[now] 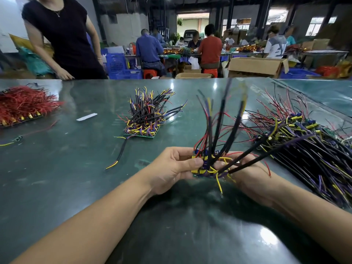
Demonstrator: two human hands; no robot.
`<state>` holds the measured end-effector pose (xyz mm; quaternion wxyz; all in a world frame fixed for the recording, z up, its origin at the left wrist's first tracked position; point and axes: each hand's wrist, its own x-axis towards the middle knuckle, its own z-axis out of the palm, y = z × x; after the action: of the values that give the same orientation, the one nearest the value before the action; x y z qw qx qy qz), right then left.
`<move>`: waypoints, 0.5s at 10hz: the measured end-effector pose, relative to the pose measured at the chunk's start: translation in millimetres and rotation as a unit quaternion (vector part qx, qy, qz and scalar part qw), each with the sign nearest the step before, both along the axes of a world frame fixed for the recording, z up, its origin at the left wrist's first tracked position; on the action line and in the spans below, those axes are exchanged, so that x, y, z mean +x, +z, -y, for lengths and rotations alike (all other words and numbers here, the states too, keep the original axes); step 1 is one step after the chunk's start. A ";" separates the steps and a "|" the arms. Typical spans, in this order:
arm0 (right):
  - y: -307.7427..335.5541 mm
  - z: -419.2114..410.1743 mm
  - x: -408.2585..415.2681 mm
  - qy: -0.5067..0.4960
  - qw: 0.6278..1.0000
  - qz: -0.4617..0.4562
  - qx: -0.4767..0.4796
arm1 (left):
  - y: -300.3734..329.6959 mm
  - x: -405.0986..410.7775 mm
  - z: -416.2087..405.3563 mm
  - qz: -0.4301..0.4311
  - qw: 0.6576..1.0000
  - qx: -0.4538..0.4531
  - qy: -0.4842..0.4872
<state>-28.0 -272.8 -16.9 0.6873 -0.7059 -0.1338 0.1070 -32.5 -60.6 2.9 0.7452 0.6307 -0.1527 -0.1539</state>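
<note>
Holds board [201, 171] just above counter [76, 178], between both hands, with leads [221, 121] pointing up, likely to keep them clear for inspection. Pinches left edge with left hand [175, 166], thumb on top. Grips right edge from beneath with right hand [247, 176], partly hidden by leads. Works close to pile [304, 149] at right, presumably for short reach.

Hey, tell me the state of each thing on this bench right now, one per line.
wired board, held above the table, wires fanned upward.
left hand, pinches its left edge.
right hand, holds its right side.
centre stack, resting flat, wires upright.
right pile, heaped, wires lying flat.
</note>
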 end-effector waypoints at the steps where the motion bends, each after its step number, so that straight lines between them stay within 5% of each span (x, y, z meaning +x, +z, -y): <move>1: 7.7 -7.6 -5.8 0.039 0.999 0.004 0.019 | -0.9 2.0 0.2 -0.019 0.999 -0.035 -0.018; 2: 10.7 -16.6 -4.2 0.038 0.993 -0.005 0.110 | 1.1 4.1 0.1 -0.023 0.997 -0.076 0.014; 3: 15.9 -15.6 -7.2 0.049 0.988 -0.028 0.142 | 6.8 11.6 -6.2 0.003 0.978 -0.134 0.157; 4: 17.5 -10.3 -4.8 0.034 0.984 -0.049 0.166 | 7.5 27.7 -28.0 0.025 0.912 -0.155 0.380; 5: 20.3 -9.5 -4.6 0.017 0.985 -0.065 0.156 | 6.7 36.6 -52.8 0.031 0.871 -0.144 0.469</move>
<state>-32.6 -263.3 3.4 0.7943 -0.5793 -0.1153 0.1421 4.1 -7.8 9.6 0.8076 0.5180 0.1174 0.2565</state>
